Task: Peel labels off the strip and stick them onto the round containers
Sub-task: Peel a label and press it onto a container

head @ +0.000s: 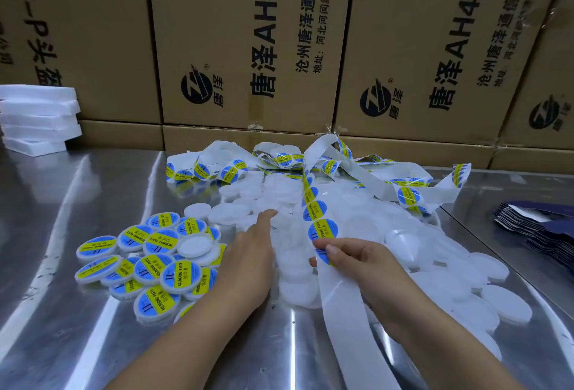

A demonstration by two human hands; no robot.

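Note:
A long white backing strip [313, 200] carrying round blue-and-yellow labels runs from a tangled heap at the back down to my right hand [357, 262]. That hand pinches the strip at a label [322, 255] between thumb and fingers. The bare part of the strip [344, 315] trails toward me. My left hand [248, 253] reaches forward with straight fingers, its fingertips at the pile of plain white round containers [292, 265]. A heap of labelled containers [149, 265] lies left of that hand.
The work surface is a shiny steel table [77, 203]. Brown cardboard boxes [248, 47] wall off the back. White foam trays [37, 116] are stacked at the far left. Dark blue flat packs [540, 228] lie at the right edge.

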